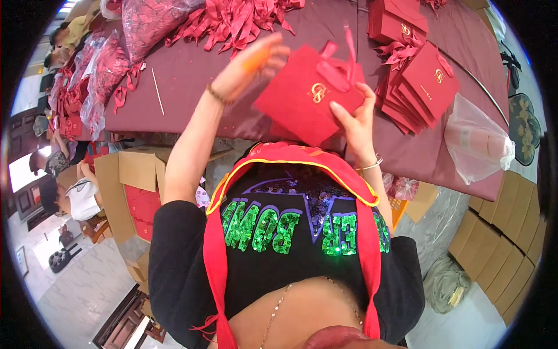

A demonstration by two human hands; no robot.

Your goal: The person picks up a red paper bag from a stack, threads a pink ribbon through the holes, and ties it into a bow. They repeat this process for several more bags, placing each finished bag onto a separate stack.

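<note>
A red paper gift bag (289, 96) with a gold emblem is tilted in front of me above the table's near edge. My right hand (358, 122) grips its right side, thumb on the front face. A red ribbon (335, 77) forms a loop at the bag's top, with one end standing up. My left hand (247, 71) is raised beside the bag's upper left edge, fingers stretched out, an orange patch on it. I cannot tell whether its fingertips touch the bag. Beyond it lies a heap of loose red ribbons (232, 23).
Finished-looking red bags (421, 87) lie fanned at the right, with another stack (398, 20) behind. A clear plastic bag (479, 139) hangs at the table's right edge. Filled plastic sacks (154, 26) and a thin white stick (158, 91) are at the left. An open carton (139, 168) stands below; people sit farther left.
</note>
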